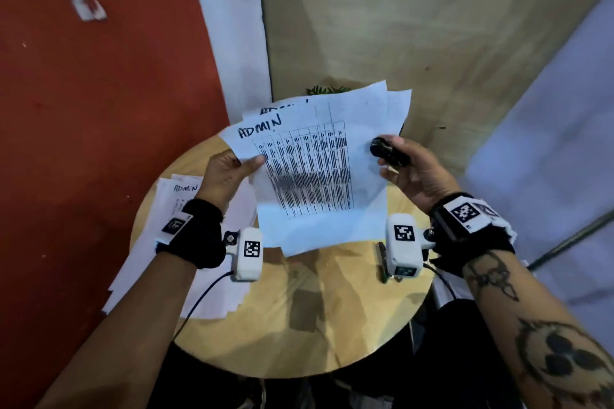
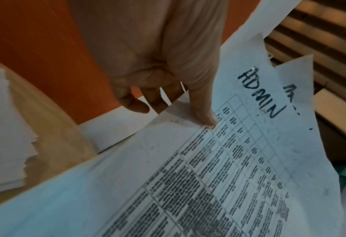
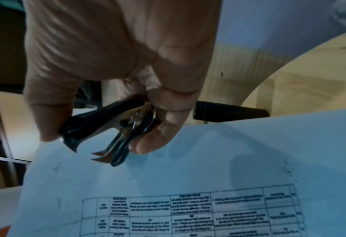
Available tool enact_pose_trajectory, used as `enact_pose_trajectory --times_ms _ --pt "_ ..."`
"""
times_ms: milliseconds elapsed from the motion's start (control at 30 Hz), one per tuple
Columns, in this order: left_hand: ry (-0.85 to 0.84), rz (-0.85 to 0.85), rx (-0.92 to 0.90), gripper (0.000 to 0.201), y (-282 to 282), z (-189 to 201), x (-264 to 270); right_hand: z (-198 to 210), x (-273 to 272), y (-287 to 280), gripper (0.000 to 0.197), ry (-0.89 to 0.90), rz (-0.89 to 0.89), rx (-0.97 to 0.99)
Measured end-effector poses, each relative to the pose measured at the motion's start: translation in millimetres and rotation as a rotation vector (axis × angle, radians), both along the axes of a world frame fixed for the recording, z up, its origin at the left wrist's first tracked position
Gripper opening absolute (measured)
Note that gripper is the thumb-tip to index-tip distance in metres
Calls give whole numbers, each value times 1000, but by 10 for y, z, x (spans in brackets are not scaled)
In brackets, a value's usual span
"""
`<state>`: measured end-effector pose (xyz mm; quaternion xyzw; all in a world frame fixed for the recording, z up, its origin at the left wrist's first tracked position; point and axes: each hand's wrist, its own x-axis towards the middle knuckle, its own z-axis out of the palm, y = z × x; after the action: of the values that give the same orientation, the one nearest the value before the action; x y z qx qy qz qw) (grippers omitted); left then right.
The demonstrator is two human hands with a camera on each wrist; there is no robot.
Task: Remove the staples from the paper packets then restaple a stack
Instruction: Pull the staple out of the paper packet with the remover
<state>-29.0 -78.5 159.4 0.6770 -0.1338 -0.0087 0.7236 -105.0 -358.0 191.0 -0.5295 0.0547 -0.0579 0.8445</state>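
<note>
I hold a packet of printed sheets (image 1: 315, 176) headed "ADMIN" in the air over a round wooden table (image 1: 315, 315). My left hand (image 1: 246, 164) pinches its left edge, thumb on top and fingers beneath. The left wrist view shows the thumb (image 2: 204, 115) pressing the top sheet (image 2: 208, 176) beside the printed grid. My right hand (image 1: 392, 158) grips a black staple remover (image 1: 382, 149) at the packet's right edge. In the right wrist view the staple remover (image 3: 99, 118) hangs just above the paper (image 3: 188, 160), jaws apart, with my right hand (image 3: 99, 139) around it. I see no staple.
A fanned pile of loose white sheets (image 1: 176, 196) lies on the table's left side, also seen as the pile (image 2: 5, 128) in the left wrist view. A slim dark object (image 1: 382, 262) lies on the table under my right wrist. A black cylindrical thing (image 3: 228, 112) sits beyond the paper.
</note>
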Motion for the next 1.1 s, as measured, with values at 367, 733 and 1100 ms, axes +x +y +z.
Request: enact_pose_trajectory --times_ms 367,733,1100 --pt "-173 136 -42 53 124 945 -35 416 -234 197 58 -166 -39 -12" --pt "-450 -187 747 27 -257 2040 -186 525 -497 273 59 -248 0 7" --pt "-385 -288 693 12 -328 2146 -388 1052 -509 541 47 -839 -642 -1183"
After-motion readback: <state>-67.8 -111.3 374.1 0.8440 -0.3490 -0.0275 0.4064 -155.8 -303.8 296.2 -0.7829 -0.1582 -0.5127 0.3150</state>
